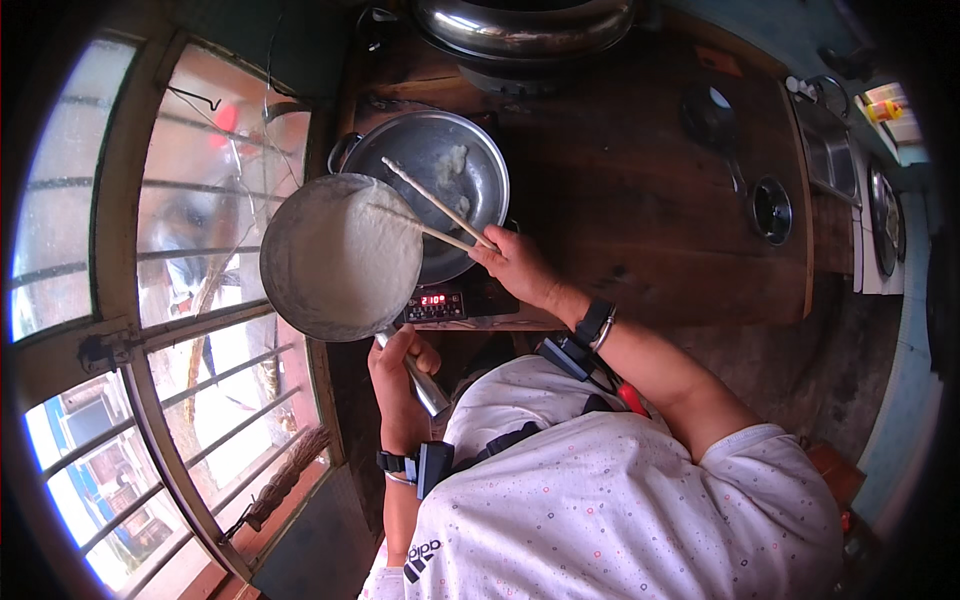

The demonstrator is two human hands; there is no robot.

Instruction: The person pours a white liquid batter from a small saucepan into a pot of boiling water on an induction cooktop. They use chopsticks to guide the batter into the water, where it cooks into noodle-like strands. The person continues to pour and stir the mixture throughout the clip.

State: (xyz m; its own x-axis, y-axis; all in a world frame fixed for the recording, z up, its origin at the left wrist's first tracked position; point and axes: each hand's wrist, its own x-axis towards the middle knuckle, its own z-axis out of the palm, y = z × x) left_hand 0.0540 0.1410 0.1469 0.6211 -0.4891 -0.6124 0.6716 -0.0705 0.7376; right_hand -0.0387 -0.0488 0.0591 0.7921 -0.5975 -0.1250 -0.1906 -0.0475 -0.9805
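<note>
My left hand (403, 375) grips the metal handle (424, 384) of a deep round pan (285, 262), which is tilted and holds pale, thick batter (375, 262). In my right hand (517, 262) is a pair of chopsticks (439, 204) spread apart. One tip rests in the batter; the other, coated in white, is over a wide metal pan (495, 172). White lumps of batter (452, 163) lie in that wide pan. It stands on an induction cooker (435, 306) with a lit red display, and the batter pan overlaps its left rim.
A large shiny metal vessel (525, 34) stands at the back of the wooden table (637, 225). Towards the right are a dark ladle (709, 120) and a small bowl (771, 210) of dark liquid. Barred windows (217, 187) line the left side, and a sink (825, 150) is far right.
</note>
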